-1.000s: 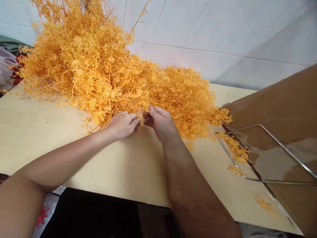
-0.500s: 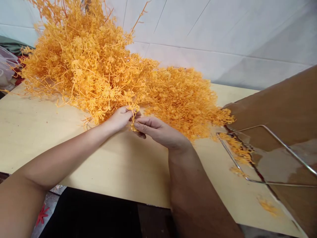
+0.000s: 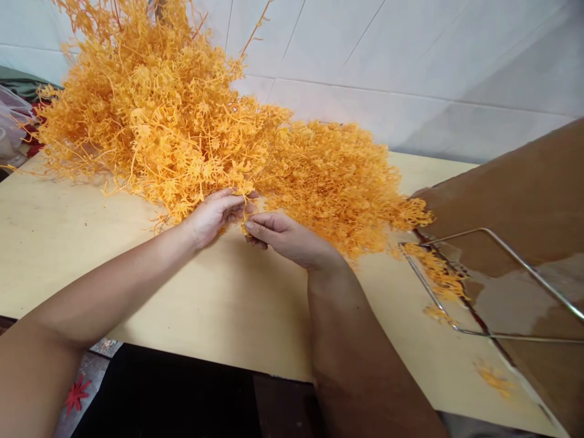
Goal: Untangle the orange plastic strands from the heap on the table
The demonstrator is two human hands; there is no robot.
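A big mass of orange artificial sprigs [image 3: 177, 121] stands at the left and back of the pale table [image 3: 219, 304], and a lower orange heap [image 3: 337, 182] adjoins it on the right. My left hand [image 3: 223, 210] is at the front edge of the mass, its fingers bent around part of a thin orange sprig. Just right of it, my right hand [image 3: 274, 234] pinches the lower end of that orange sprig between thumb and forefinger. The two hands nearly touch, and some left fingertips are hidden by the sprig.
At the right stands a brown taped box [image 3: 515, 188] with a bent metal wire frame [image 3: 524, 264] against it. Loose orange pieces [image 3: 435, 274] lie by the frame. A tiled wall [image 3: 342, 48] rises behind.
My left hand has turned and shifted slightly left, with its fingers now more extended. My right hand has moved slightly left, still pinching the sprig.
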